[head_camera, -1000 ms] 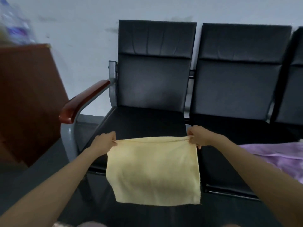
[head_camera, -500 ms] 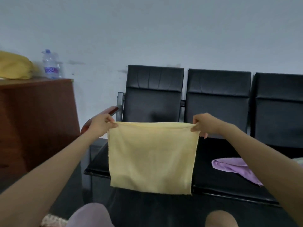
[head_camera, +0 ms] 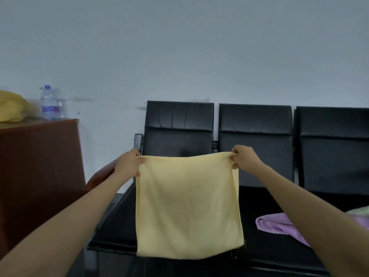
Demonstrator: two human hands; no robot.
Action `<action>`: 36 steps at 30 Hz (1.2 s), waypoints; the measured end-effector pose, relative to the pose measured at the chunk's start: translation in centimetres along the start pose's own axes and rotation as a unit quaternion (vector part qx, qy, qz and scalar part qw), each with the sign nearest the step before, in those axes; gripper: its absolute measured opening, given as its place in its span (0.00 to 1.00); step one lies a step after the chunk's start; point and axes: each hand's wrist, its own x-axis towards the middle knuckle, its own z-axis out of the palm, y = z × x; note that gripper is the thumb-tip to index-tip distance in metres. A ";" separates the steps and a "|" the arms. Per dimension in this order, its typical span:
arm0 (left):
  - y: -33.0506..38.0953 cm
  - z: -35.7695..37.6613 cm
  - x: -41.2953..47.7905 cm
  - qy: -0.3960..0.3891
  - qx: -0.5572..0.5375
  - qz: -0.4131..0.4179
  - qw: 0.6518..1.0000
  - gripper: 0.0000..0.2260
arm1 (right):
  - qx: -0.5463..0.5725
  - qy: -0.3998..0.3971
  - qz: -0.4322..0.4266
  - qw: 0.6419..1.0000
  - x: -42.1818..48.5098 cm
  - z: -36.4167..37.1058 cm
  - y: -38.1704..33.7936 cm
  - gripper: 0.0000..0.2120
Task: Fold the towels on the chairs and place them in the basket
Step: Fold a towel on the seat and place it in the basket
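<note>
A pale yellow towel (head_camera: 188, 206) hangs flat in the air in front of a row of black chairs (head_camera: 255, 140). My left hand (head_camera: 128, 163) pinches its upper left corner and my right hand (head_camera: 244, 157) pinches its upper right corner, holding the top edge stretched between them. A purple towel (head_camera: 279, 226) lies crumpled on the middle seat at the right, with a bit of pale green cloth (head_camera: 359, 211) beside it at the frame's edge. No basket is in view.
A brown wooden cabinet (head_camera: 40, 166) stands at the left, carrying a clear water bottle (head_camera: 51, 102) and a yellow bundle (head_camera: 12, 106). The left chair has a reddish-brown armrest (head_camera: 101, 172). A plain grey wall rises behind the chairs.
Both hands have lifted the yellow towel from seat height up in front of the chair backs. The view has tilted upward, showing more wall and the cabinet top.
</note>
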 end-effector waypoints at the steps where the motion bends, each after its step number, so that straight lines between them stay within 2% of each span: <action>1: 0.7 0.2 1.2 0.008 -0.061 -0.019 0.998 0.04 | 0.070 0.040 0.004 0.997 0.8 -0.1 -0.2 0.04; 2: 1.2 0.5 2.6 0.030 -0.114 -0.025 0.993 0.04 | 0.108 0.086 0.000 0.990 1.6 -0.3 -0.6 0.04; 4: 2.6 0.6 4.9 0.093 -0.152 0.002 0.984 0.03 | 0.133 0.165 -0.028 0.977 3.4 -0.7 -1.3 0.03; 7: 3.2 0.8 6.9 0.140 -0.197 0.040 0.970 0.01 | 0.087 0.218 -0.064 0.970 5.5 -0.9 -1.9 0.04; 10: 0.8 1.7 6.6 0.120 -0.186 0.008 0.975 0.02 | -0.091 0.149 -0.065 0.982 6.5 0.9 -0.5 0.08; 12: -1.5 2.6 5.4 0.096 -0.138 -0.003 0.986 0.03 | -0.153 0.077 -0.050 0.984 6.4 2.9 0.8 0.12; 14: -2.8 3.3 3.8 0.095 -0.116 0.010 0.989 0.03 | -0.119 0.027 -0.040 0.992 5.7 4.7 1.8 0.13; 17: -2.8 3.6 2.7 0.122 -0.139 0.008 0.983 0.03 | 0.038 0.048 -0.039 0.997 4.6 5.4 1.4 0.09; 19: -2.1 3.2 2.9 0.140 -0.205 -0.018 0.969 0.02 | 0.134 0.076 -0.038 0.987 4.4 4.7 0.3 0.11; 21: -1.2 2.7 3.4 0.146 -0.305 -0.039 0.940 0.03 | 0.208 0.091 -0.028 0.973 4.6 4.0 -0.7 0.12; 22: -0.9 2.7 3.6 0.147 -0.330 -0.040 0.932 0.03 | 0.241 0.094 -0.018 0.966 4.9 3.9 -0.9 0.12; 24: -0.9 3.3 4.1 0.127 -0.323 -0.034 0.937 0.05 | 0.295 0.091 0.015 0.951 5.8 4.4 -1.1 0.12; 29: -3.5 6.4 5.7 0.051 -0.193 -0.063 0.978 0.06 | 0.308 0.048 0.085 0.946 7.5 8.3 0.4 0.07; 31: -3.8 6.9 6.5 0.072 -0.163 -0.059 0.982 0.06 | 0.302 0.064 0.078 0.948 7.9 9.2 0.9 0.08; 36: -2.5 6.5 7.4 0.144 -0.219 -0.016 0.965 0.08 | 0.308 0.129 -0.005 0.942 8.3 8.4 0.8 0.09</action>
